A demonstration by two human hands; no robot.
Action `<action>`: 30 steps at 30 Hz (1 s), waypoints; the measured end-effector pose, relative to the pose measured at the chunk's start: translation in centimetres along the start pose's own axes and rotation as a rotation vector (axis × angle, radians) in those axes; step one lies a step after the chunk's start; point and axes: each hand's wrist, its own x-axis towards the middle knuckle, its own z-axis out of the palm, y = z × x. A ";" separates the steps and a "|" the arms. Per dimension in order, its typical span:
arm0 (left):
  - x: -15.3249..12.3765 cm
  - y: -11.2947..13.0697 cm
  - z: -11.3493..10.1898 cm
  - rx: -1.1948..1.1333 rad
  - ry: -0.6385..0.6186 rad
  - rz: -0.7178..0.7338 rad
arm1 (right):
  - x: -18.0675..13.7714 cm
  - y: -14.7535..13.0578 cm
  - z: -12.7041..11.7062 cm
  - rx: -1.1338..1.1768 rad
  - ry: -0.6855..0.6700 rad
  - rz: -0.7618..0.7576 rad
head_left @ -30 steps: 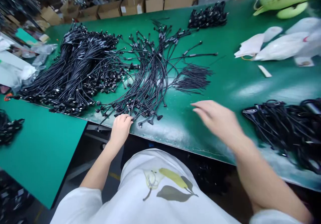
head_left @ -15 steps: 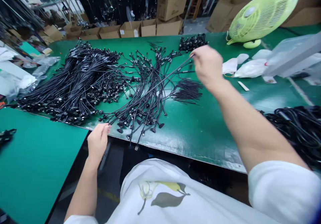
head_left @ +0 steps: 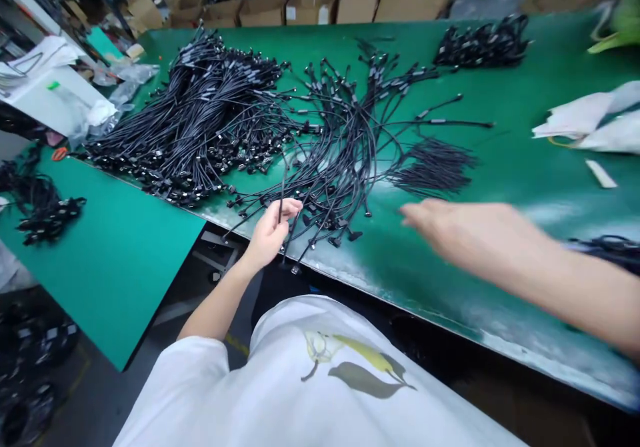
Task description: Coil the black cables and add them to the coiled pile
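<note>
Left hand [head_left: 273, 231] pinches black cable [head_left: 283, 197] at fingertips; right hand [head_left: 465, 233] open, blurred, holding nothing visible. Loose cable spread [head_left: 350, 140] ahead of both hands, dense cable heap [head_left: 200, 113] beyond left hand, small cable bundle [head_left: 483, 43] farther out.

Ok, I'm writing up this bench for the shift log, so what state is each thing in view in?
Left hand: at the bench edge, pinching a black cable.
Right hand: open, blurred, above the green bench mat, holding nothing visible.
Cable heap: dense, tangled.
Spread cables: loose, fanned out.
Small cable bundle: gathered, apart from the rest.
Cardboard boxes: lined up beyond the bench.
</note>
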 end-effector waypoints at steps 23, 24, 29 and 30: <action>1.2 3.4 -0.5 -0.859 0.050 -0.392 | -1.9 3.0 0.2 -0.111 0.124 -0.159; 1.5 3.2 0.1 -0.821 0.038 -0.384 | -2.1 1.9 0.4 -0.149 0.094 -0.220; 1.9 1.6 3.1 -0.464 0.014 -0.266 | -2.1 -3.5 1.0 -0.023 -0.194 -0.399; 1.7 1.2 3.7 -0.387 -0.007 -0.249 | -2.0 -4.3 1.0 0.016 -0.259 -0.409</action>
